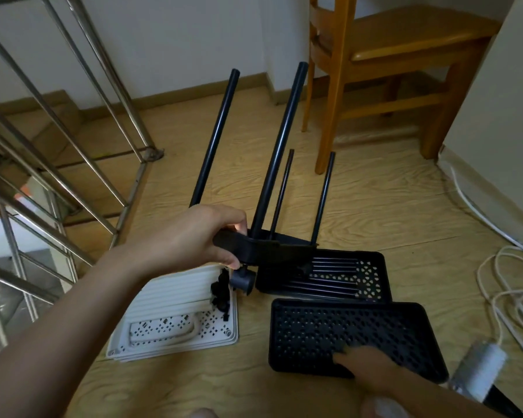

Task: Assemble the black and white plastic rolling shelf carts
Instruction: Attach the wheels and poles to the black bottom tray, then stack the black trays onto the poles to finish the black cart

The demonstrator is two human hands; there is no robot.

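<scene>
My left hand grips the near corner of a black shelf tray, lifted off the floor and tilted. Several black poles stick up from this tray, and a grey caster wheel hangs under its held corner. My right hand rests with fingers laid on a second black perforated tray lying on the floor. A third black tray behind it holds loose black poles. A stack of white trays carries white poles, a white handle and black casters.
A wooden chair stands at the back right. Steel stair railings run along the left. White cables and a white power strip lie at the right, near a white cabinet. The floor is wood-patterned.
</scene>
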